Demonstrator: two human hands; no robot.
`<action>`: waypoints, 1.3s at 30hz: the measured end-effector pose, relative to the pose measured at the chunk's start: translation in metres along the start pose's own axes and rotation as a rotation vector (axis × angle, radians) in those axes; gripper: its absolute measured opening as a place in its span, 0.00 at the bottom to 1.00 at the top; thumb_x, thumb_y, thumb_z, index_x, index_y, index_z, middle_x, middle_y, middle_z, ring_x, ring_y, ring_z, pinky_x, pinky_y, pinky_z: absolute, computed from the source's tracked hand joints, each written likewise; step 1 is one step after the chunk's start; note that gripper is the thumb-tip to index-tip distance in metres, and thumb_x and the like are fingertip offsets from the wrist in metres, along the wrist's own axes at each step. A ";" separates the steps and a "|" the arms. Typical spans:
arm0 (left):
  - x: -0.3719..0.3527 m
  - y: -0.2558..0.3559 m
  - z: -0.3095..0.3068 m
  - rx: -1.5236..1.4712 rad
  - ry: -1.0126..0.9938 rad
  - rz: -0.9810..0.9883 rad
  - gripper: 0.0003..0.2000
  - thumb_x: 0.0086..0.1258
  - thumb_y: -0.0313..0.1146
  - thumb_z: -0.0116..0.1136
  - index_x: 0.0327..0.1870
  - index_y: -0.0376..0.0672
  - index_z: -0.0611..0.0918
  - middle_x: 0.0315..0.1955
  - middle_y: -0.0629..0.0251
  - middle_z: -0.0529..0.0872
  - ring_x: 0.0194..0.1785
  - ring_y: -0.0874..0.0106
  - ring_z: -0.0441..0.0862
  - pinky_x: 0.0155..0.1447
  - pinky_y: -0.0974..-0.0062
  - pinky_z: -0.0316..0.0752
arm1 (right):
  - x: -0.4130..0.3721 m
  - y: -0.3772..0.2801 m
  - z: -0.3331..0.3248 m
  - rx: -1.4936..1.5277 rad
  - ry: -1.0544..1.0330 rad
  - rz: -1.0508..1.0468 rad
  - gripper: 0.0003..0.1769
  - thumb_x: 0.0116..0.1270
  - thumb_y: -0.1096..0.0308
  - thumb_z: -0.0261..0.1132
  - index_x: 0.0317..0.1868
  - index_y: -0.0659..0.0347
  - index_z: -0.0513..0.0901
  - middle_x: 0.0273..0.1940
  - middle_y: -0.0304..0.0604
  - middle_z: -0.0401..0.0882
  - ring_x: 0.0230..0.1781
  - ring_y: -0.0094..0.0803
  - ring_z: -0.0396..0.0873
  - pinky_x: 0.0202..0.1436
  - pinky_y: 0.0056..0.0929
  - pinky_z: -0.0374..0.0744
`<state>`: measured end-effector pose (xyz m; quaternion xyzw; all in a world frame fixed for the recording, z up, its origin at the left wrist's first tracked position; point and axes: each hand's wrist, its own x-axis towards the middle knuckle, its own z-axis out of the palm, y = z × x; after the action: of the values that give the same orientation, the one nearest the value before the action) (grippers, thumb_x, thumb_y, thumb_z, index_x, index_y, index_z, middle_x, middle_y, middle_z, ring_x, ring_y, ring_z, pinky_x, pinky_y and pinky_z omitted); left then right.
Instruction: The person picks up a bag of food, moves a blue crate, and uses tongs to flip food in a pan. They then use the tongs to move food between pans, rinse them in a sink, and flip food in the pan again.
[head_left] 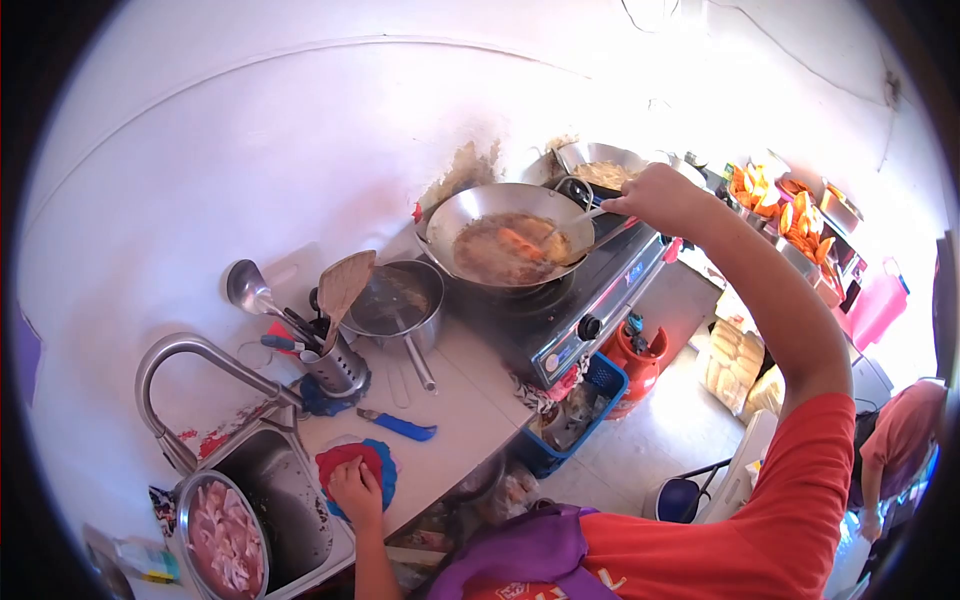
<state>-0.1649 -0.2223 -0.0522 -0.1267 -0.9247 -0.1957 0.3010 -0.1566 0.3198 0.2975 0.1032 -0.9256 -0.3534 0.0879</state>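
My right hand (655,195) is closed round the handle of a metal utensil (590,214), whose far end dips into the bubbling oil of a large wok (455,215) on the gas stove (570,325). Orange-brown food (520,245) lies in the oil. On the counter, my left hand (356,489) rests on a red and blue cloth (385,470); its fingers are bent, and whether they grip the cloth is unclear. A blue-handled knife (398,425) lies just beyond the cloth.
A pot (425,325) and a utensil holder (337,370) stand left of the stove. The sink (300,520) has a bowl of raw meat (222,540) at its edge. Behind is a second pan (600,172). A red gas cylinder (637,370) stands below; another person (905,430) is at right.
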 end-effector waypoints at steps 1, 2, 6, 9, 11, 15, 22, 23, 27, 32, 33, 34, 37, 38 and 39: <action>0.000 0.001 0.000 0.005 0.007 0.006 0.09 0.65 0.31 0.55 0.42 0.42 0.84 0.38 0.57 0.81 0.45 0.56 0.77 0.49 0.58 0.68 | 0.001 -0.003 -0.003 -0.004 -0.039 0.008 0.19 0.65 0.68 0.57 0.53 0.36 0.83 0.32 0.37 0.82 0.33 0.38 0.83 0.37 0.36 0.80; 0.000 0.001 -0.001 0.010 0.013 0.011 0.09 0.65 0.31 0.55 0.42 0.42 0.84 0.37 0.57 0.81 0.45 0.56 0.77 0.49 0.58 0.68 | 0.002 -0.005 0.004 0.020 -0.034 0.026 0.18 0.65 0.68 0.57 0.53 0.37 0.83 0.32 0.37 0.82 0.33 0.38 0.83 0.36 0.36 0.80; -0.001 -0.001 -0.001 -0.001 0.008 0.020 0.08 0.65 0.31 0.55 0.42 0.42 0.83 0.37 0.57 0.81 0.45 0.56 0.77 0.49 0.58 0.68 | 0.015 -0.027 0.048 0.063 0.061 0.101 0.16 0.63 0.69 0.58 0.51 0.44 0.81 0.32 0.38 0.82 0.32 0.37 0.83 0.34 0.36 0.79; 0.000 -0.003 0.001 0.007 -0.001 0.017 0.08 0.65 0.31 0.55 0.42 0.42 0.83 0.38 0.57 0.81 0.45 0.56 0.77 0.49 0.58 0.68 | 0.015 -0.043 0.076 0.010 0.151 0.133 0.17 0.62 0.68 0.60 0.53 0.50 0.77 0.32 0.39 0.80 0.32 0.33 0.83 0.31 0.34 0.77; 0.000 -0.001 0.000 0.004 0.005 0.018 0.08 0.65 0.31 0.55 0.42 0.42 0.83 0.37 0.57 0.81 0.45 0.56 0.77 0.49 0.58 0.68 | 0.011 -0.051 0.080 0.000 0.187 0.165 0.19 0.63 0.68 0.59 0.56 0.50 0.75 0.32 0.38 0.79 0.32 0.32 0.82 0.31 0.34 0.76; 0.002 0.000 -0.001 -0.001 0.019 0.023 0.08 0.65 0.31 0.55 0.42 0.42 0.83 0.37 0.57 0.81 0.44 0.56 0.77 0.48 0.58 0.68 | 0.002 -0.060 0.070 0.013 0.066 0.214 0.30 0.59 0.71 0.61 0.64 0.48 0.72 0.35 0.39 0.77 0.32 0.31 0.81 0.33 0.32 0.76; -0.001 0.001 0.000 0.011 0.002 0.006 0.09 0.65 0.31 0.55 0.42 0.42 0.84 0.38 0.57 0.81 0.44 0.56 0.77 0.48 0.58 0.68 | 0.018 -0.077 0.117 -0.029 0.174 0.273 0.31 0.59 0.71 0.61 0.65 0.49 0.70 0.37 0.38 0.75 0.32 0.31 0.79 0.35 0.32 0.75; -0.001 0.001 0.000 0.011 0.009 0.007 0.09 0.65 0.31 0.55 0.42 0.42 0.84 0.38 0.57 0.81 0.44 0.56 0.77 0.48 0.58 0.68 | 0.023 -0.081 0.120 -0.050 0.191 0.290 0.31 0.59 0.70 0.61 0.65 0.49 0.70 0.37 0.38 0.75 0.32 0.31 0.79 0.35 0.32 0.75; -0.001 -0.005 0.003 0.002 0.010 0.023 0.09 0.65 0.31 0.55 0.42 0.42 0.83 0.38 0.57 0.81 0.45 0.56 0.77 0.48 0.58 0.69 | 0.025 -0.078 0.098 -0.027 0.149 0.267 0.29 0.61 0.68 0.59 0.65 0.49 0.71 0.38 0.38 0.76 0.36 0.31 0.78 0.38 0.32 0.74; 0.000 0.000 0.000 0.005 0.007 0.020 0.08 0.65 0.31 0.55 0.42 0.42 0.83 0.38 0.57 0.81 0.44 0.55 0.77 0.48 0.57 0.69 | 0.017 -0.057 0.089 -0.104 0.143 0.216 0.28 0.62 0.68 0.59 0.65 0.47 0.71 0.38 0.37 0.76 0.37 0.30 0.78 0.39 0.31 0.73; 0.000 0.000 -0.001 0.004 0.008 0.018 0.08 0.65 0.31 0.55 0.42 0.42 0.83 0.38 0.57 0.81 0.44 0.55 0.77 0.48 0.58 0.69 | 0.018 -0.055 0.089 -0.116 0.132 0.224 0.28 0.62 0.68 0.59 0.65 0.47 0.71 0.38 0.36 0.76 0.37 0.30 0.78 0.40 0.31 0.73; 0.000 0.001 -0.001 0.004 0.010 0.018 0.08 0.65 0.31 0.55 0.42 0.42 0.83 0.38 0.57 0.81 0.44 0.55 0.77 0.47 0.58 0.69 | 0.021 -0.055 0.091 -0.122 0.146 0.225 0.28 0.62 0.68 0.59 0.65 0.47 0.71 0.39 0.36 0.76 0.37 0.29 0.78 0.40 0.31 0.73; -0.001 -0.001 0.001 -0.013 0.010 0.015 0.08 0.64 0.31 0.55 0.42 0.42 0.83 0.38 0.57 0.81 0.44 0.56 0.77 0.47 0.57 0.69 | 0.031 -0.056 0.095 -0.125 0.167 0.252 0.27 0.62 0.68 0.59 0.64 0.48 0.71 0.40 0.37 0.76 0.39 0.29 0.79 0.41 0.31 0.73; 0.000 -0.003 0.001 -0.020 0.010 0.013 0.08 0.64 0.31 0.55 0.42 0.42 0.83 0.38 0.58 0.81 0.44 0.56 0.77 0.47 0.57 0.69 | 0.034 -0.056 0.093 -0.120 0.158 0.270 0.26 0.62 0.67 0.59 0.63 0.50 0.72 0.41 0.37 0.77 0.40 0.30 0.79 0.42 0.31 0.73; 0.000 -0.003 0.000 -0.016 0.009 0.007 0.08 0.64 0.31 0.55 0.42 0.42 0.83 0.38 0.58 0.82 0.44 0.56 0.77 0.47 0.57 0.69 | 0.036 -0.056 0.089 -0.115 0.149 0.288 0.25 0.63 0.67 0.59 0.63 0.51 0.73 0.42 0.37 0.78 0.42 0.30 0.80 0.43 0.31 0.73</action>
<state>-0.1661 -0.2253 -0.0532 -0.1315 -0.9213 -0.2025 0.3048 -0.2056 0.3267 0.1976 -0.0098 -0.9000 -0.3807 0.2120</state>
